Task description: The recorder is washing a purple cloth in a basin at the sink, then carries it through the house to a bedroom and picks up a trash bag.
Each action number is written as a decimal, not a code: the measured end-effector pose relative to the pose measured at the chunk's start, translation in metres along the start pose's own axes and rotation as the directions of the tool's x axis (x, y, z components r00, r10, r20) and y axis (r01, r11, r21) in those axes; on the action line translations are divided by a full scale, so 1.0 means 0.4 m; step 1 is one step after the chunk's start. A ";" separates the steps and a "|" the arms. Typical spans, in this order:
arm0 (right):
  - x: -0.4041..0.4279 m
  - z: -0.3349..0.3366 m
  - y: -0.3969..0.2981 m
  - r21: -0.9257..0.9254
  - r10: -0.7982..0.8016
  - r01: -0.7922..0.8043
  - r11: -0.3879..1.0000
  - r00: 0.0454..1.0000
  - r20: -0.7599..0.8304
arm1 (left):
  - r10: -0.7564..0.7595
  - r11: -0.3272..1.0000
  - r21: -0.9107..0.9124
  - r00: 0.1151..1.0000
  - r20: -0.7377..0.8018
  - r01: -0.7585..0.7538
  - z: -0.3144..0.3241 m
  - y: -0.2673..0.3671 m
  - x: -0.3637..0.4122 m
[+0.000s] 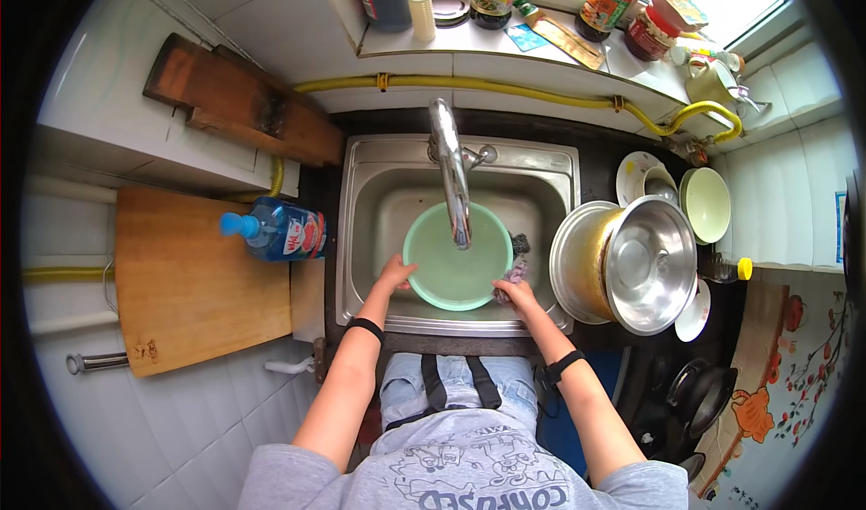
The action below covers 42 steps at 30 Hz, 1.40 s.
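Note:
A pale green plastic basin [450,306] sits inside the stainless steel sink [384,205], apparently holding water. My left hand [396,273] grips its rim at the lower left, thumb over the edge. At the lower right rim is my right hand [517,293], closed around a crumpled purplish cloth [514,274]; whether its fingers also clasp the rim is hard to tell. Above the basin hangs the chrome faucet [450,165], its spout over the basin's middle. A dark scouring pad [519,244] lies in the sink, just right of the basin.
Right of the sink stand metal pots [649,266], a pale green bowl [705,205] and plates. To the left are a blue detergent bottle [291,229] and a wooden cutting board [203,280]. A yellow gas hose [487,85] runs below the bottle-lined windowsill [446,40].

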State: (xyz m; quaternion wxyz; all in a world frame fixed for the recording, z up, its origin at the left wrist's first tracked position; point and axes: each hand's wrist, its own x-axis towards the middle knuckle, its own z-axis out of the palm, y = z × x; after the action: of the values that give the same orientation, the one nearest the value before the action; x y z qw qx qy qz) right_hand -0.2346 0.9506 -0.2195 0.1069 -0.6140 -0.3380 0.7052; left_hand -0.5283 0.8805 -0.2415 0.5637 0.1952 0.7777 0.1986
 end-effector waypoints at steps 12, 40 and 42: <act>0.038 -0.023 -0.006 -0.197 0.033 -0.048 0.979 0.996 -0.079 | 0.156 0.966 -0.195 0.985 -0.080 -0.169 0.018 0.053 -0.124; 0.018 0.073 -0.339 -0.463 -0.740 0.607 0.646 0.648 -0.182 | 0.702 0.583 0.677 0.698 -0.140 -0.450 -0.102 0.352 -0.261; 0.019 0.089 -0.420 -0.523 -0.870 0.702 0.485 0.449 -0.203 | 0.775 0.473 0.760 0.621 -0.118 -0.446 -0.095 0.382 -0.296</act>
State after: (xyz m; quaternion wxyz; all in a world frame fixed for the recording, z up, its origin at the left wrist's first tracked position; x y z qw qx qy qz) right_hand -0.3142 1.0685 -0.1227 0.3856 -0.5306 -0.6773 0.3333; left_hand -0.5181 0.9440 -0.0552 0.1436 0.6039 0.7715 0.1399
